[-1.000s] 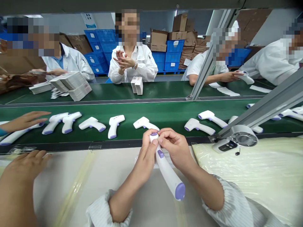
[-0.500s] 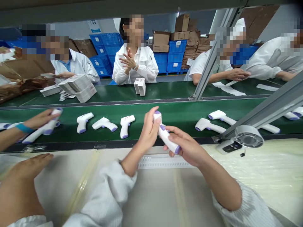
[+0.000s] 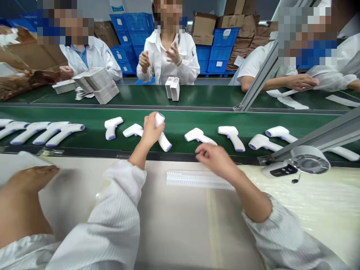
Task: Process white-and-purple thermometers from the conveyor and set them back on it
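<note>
My left hand [image 3: 152, 131] is closed around a white and purple infrared forehead thermometer [image 3: 165, 142] at the green conveyor belt; its fingers hide the middle of it. Whether the thermometer touches the belt I cannot tell. My right hand [image 3: 218, 159], slightly blurred, hovers over the belt's near edge with loosely curled fingers and nothing visible in them. Just beyond it lies another thermometer [image 3: 198, 135], with a further thermometer [image 3: 232, 138] to its right. Left of my left hand are a thermometer [image 3: 133, 130], partly covered, and one more [image 3: 113, 127].
A white toothed strip [image 3: 197, 180] lies on the grey table [image 3: 174, 225]. A small fan [image 3: 309, 159] stands at right by a slanting metal post [image 3: 258, 71]. Another person's hand [image 3: 33, 180] rests at lower left. Several people sit across the belt [image 3: 180, 116], near stacked white boxes [image 3: 105, 90].
My right hand has let go of the thermometer both hands held. My left hand has moved left with a thermometer. A co-worker's hand has left the belt at left. The view has shifted.
</note>
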Available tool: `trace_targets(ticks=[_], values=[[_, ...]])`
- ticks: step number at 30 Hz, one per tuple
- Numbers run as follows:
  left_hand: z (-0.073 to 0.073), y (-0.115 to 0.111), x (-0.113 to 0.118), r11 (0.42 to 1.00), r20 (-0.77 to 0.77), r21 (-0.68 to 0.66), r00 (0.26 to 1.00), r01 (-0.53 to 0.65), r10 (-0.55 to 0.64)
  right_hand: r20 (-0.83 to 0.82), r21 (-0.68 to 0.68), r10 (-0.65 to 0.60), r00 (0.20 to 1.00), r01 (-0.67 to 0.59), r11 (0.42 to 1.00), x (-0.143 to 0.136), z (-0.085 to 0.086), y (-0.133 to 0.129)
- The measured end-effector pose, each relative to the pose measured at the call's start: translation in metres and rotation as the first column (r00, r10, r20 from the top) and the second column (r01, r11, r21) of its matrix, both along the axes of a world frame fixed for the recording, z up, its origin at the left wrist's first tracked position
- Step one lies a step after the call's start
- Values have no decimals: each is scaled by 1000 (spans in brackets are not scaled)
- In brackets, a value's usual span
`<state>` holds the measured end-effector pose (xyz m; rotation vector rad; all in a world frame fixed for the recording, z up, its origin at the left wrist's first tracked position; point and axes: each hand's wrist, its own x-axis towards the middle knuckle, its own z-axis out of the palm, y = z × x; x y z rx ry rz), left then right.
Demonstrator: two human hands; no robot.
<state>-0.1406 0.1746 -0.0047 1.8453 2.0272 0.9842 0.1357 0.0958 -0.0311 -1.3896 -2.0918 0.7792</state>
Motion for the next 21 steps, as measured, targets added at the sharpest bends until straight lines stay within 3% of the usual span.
trace_targets(ticks=[2,3,6,9,16,21], values=[[6,-27,7,997,226,73,974,10,-26,11,-159,184,983,-180,971,-27,9,-17],[9,-41,10,995,380,97,923,24,-59,37,-208,226,973,-214,954,-37,10,-24],[13,-78,23,990,739,112,659,86,-141,101,-261,241,965,-208,943,-55,8,-32],[12,-96,35,988,806,83,574,130,-143,90,-249,255,963,-226,942,-61,3,-33],[10,-96,40,994,850,62,517,86,-98,9,-246,351,936,-338,908,-63,-1,-41],[12,-98,39,994,860,57,501,96,-98,65,-177,436,898,-419,890,-60,5,-45]])
